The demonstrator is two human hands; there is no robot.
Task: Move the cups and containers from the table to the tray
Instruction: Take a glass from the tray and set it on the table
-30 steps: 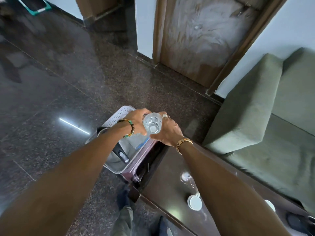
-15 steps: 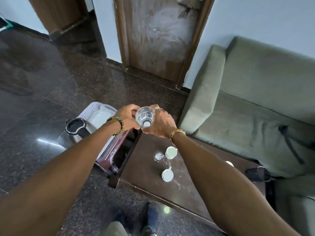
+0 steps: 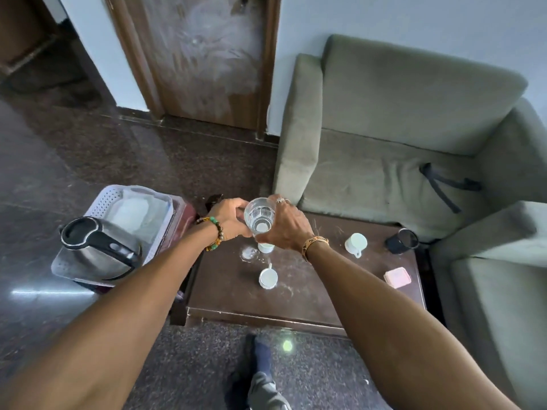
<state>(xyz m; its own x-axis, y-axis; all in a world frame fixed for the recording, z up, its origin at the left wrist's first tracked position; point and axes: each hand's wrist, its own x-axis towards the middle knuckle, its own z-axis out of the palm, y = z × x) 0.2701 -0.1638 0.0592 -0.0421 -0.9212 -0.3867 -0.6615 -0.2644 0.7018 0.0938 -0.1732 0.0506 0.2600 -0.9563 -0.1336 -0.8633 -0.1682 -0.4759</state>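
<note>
A clear drinking glass [image 3: 260,214] hangs above the left end of the dark brown table [image 3: 307,294]. My left hand [image 3: 229,216] grips it from the left and my right hand [image 3: 285,224] grips it from the right. On the table stand a white cup [image 3: 268,278], a second white cup [image 3: 356,244], a third white cup [image 3: 265,247] partly hidden under my hands, a small clear glass [image 3: 248,253], a dark tumbler [image 3: 404,241] and a pink container [image 3: 397,278]. The white perforated tray [image 3: 102,204] sits left of the table with a steel kettle [image 3: 97,250] in it.
A green sofa [image 3: 399,137] runs along the far and right sides of the table. A wooden door [image 3: 207,60] stands behind. The floor is dark polished stone [image 3: 59,161]. My feet [image 3: 260,377] are at the table's near edge.
The view has swung right, from the tray toward the table. Both hands kept hold of the glass and carried it from over the tray to above the table's left end.
</note>
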